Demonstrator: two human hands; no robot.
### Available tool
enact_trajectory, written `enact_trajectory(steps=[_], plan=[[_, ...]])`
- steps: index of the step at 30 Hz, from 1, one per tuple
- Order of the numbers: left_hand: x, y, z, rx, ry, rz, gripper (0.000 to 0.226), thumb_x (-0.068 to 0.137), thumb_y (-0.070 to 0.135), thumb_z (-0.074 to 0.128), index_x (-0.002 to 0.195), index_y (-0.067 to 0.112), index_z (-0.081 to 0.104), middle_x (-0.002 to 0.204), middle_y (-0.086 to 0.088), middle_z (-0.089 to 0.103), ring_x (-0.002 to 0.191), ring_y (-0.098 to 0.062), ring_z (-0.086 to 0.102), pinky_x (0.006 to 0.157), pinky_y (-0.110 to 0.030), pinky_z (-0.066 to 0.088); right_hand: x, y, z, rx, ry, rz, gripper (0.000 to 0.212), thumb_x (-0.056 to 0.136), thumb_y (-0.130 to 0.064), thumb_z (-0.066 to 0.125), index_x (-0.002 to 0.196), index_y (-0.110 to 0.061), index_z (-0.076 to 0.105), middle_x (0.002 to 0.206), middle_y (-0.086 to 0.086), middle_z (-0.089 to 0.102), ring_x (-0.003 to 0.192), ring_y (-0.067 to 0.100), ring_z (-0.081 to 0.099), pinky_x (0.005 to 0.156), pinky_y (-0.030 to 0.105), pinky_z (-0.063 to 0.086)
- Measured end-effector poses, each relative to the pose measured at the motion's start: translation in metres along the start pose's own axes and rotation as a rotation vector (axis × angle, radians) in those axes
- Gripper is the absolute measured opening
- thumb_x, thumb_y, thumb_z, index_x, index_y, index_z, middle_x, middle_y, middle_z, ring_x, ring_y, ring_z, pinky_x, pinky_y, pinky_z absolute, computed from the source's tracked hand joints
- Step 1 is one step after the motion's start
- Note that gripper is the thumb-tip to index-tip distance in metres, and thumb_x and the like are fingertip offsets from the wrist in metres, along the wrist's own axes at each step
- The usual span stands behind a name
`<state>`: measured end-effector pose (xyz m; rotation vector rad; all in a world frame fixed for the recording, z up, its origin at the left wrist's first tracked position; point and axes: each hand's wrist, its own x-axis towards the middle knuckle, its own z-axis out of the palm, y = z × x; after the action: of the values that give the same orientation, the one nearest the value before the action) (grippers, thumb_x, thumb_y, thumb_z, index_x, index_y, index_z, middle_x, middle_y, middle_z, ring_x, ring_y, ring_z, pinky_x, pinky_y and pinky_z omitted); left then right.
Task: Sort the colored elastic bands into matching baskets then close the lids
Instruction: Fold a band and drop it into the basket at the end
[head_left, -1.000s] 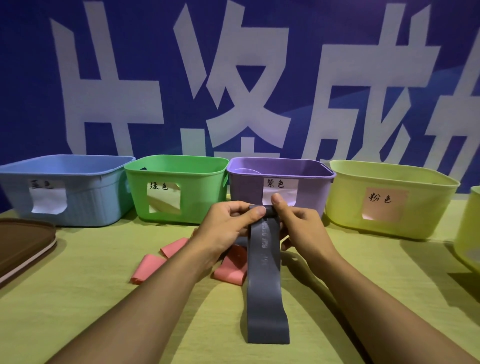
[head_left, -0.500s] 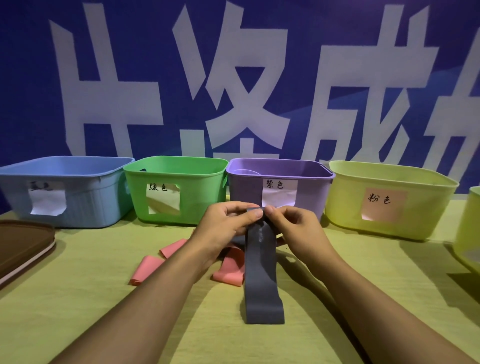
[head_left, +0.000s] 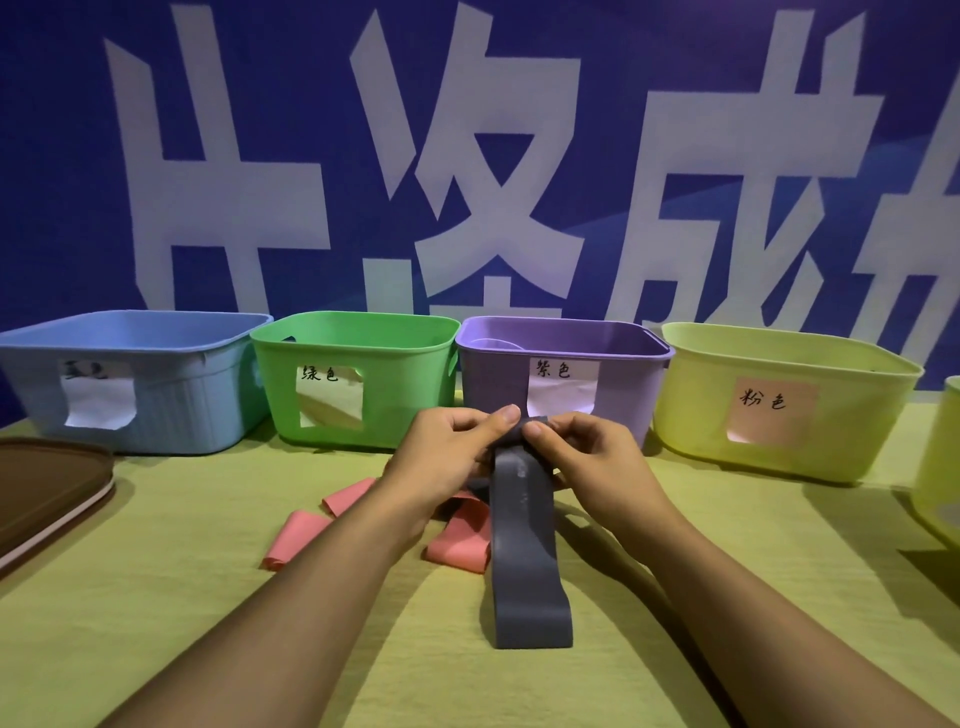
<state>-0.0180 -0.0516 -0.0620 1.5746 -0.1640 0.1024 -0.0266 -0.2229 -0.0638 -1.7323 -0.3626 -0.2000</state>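
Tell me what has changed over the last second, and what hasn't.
The left hand and right hand have drawn their fingertips together at the top of the grey band, bunching it; its lower end has slid a little toward them along the table. Both hands kept their pinch. The pink bands and the baskets stayed put.

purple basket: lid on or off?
Off. The purple basket shows an open rim and inner wall, nothing covering it. Both hands grip the grey band in front.

Left hand (head_left: 441, 454), right hand (head_left: 587, 457) — fingertips together, pinching.
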Motion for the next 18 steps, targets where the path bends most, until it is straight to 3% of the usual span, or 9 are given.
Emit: enact_trajectory(steps=[3,6,10,13,15,18], plan=[[0.001,0.001,0.001,-0.067,0.013,0.008,0.026,0.095,0.027,0.072,0.096,0.001,0.074,0.048,0.012,0.055,0.043,-0.002,0.053,0.045,-0.016,0.043,-0.002,-0.002,0.0,0.025,-0.011,0.011,0.023,0.097,-0.035,0.066,0.104,-0.016,0.077,0.091,0.0,0.079,0.085,0.01,0.073,0.069,0.024,0.056],[0.003,0.001,0.001,-0.094,0.033,0.028,0.026,0.092,0.024,0.074,0.101,0.0,0.076,0.057,0.007,0.065,0.05,-0.004,0.061,0.053,-0.021,0.048,-0.007,-0.008,0.0,0.081,-0.033,0.106,0.038,0.097,-0.051,0.058,0.1,-0.018,0.078,0.091,0.001,0.079,0.087,0.018,0.074,0.066,0.024,0.058],[0.005,0.0,0.002,-0.095,0.052,0.059,0.019,0.088,0.021,0.078,0.096,0.005,0.078,0.072,-0.001,0.074,0.06,-0.007,0.065,0.059,-0.02,0.05,-0.012,-0.015,0.004,0.132,-0.074,0.231,0.063,0.099,-0.062,0.046,0.096,-0.007,0.076,0.083,0.008,0.078,0.072,0.016,0.074,0.057,0.026,0.055],[0.003,-0.001,0.004,-0.075,0.06,0.098,0.01,0.088,0.015,0.079,0.093,0.006,0.078,0.07,0.001,0.074,0.055,-0.003,0.063,0.055,-0.015,0.047,-0.012,-0.016,0.005,0.166,-0.052,0.223,0.061,0.101,-0.058,0.046,0.083,-0.005,0.071,0.065,0.005,0.072,0.057,0.011,0.068,0.047,0.023,0.049],[0.003,-0.002,0.005,-0.058,0.065,0.128,0.01,0.087,0.011,0.079,0.094,0.005,0.078,0.078,-0.004,0.077,0.065,-0.006,0.067,0.062,-0.018,0.052,-0.012,-0.014,0.005,0.176,-0.032,0.216,0.059,0.101,-0.056,0.048,0.076,-0.007,0.068,0.06,0.002,0.068,0.055,0.01,0.066,0.044,0.021,0.048],[0.003,-0.004,0.005,-0.015,0.067,0.166,0.014,0.083,0.008,0.082,0.096,0.004,0.077,0.091,-0.01,0.079,0.084,-0.015,0.073,0.082,-0.029,0.06,-0.009,-0.011,0.006,0.173,0.006,0.223,0.072,0.097,-0.059,0.054,0.094,0.011,0.07,0.076,0.016,0.069,0.063,0.019,0.065,0.047,0.024,0.048]])
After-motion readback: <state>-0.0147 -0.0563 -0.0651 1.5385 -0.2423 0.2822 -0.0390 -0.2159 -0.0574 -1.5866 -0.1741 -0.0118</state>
